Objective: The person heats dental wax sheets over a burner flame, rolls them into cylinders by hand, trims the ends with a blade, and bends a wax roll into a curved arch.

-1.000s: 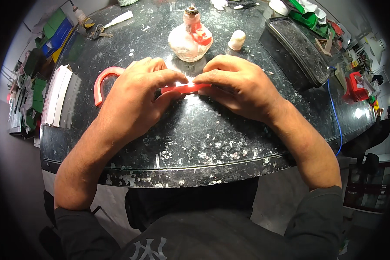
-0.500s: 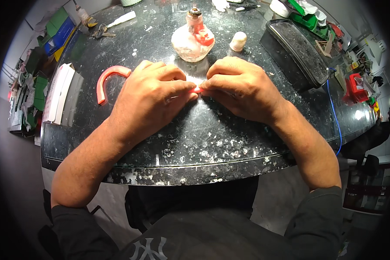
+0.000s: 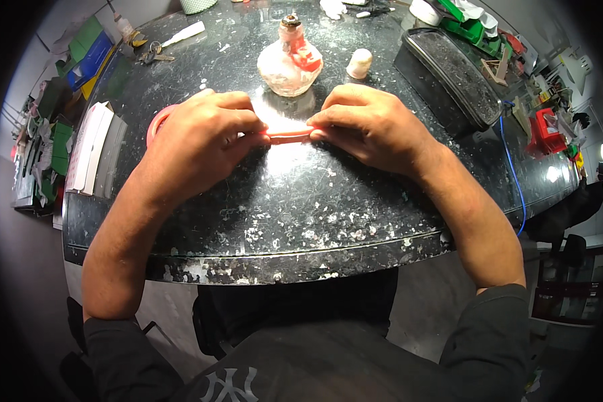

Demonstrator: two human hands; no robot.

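Between both hands, a narrow pink wax strip stretches sideways just above the dark table. My left hand pinches its left end with thumb and fingers, and my right hand pinches the right end. A curved pink wax piece lies behind my left hand, which hides most of it. Beyond the hands stands a glass spirit lamp with pink stains and a dark wick top; I cannot make out a flame. To its right, a small whitish cap sits on the table.
A black lidded case stands at the right, with a blue cord running past it. White boxes lie at the left edge. Keys and a white tube lie far left. The scuffed table edge curves in front.
The hands have moved apart, the left one further left, exposing the pink strip between them. My left hand now covers more of the curved piece. The view has shifted slightly.
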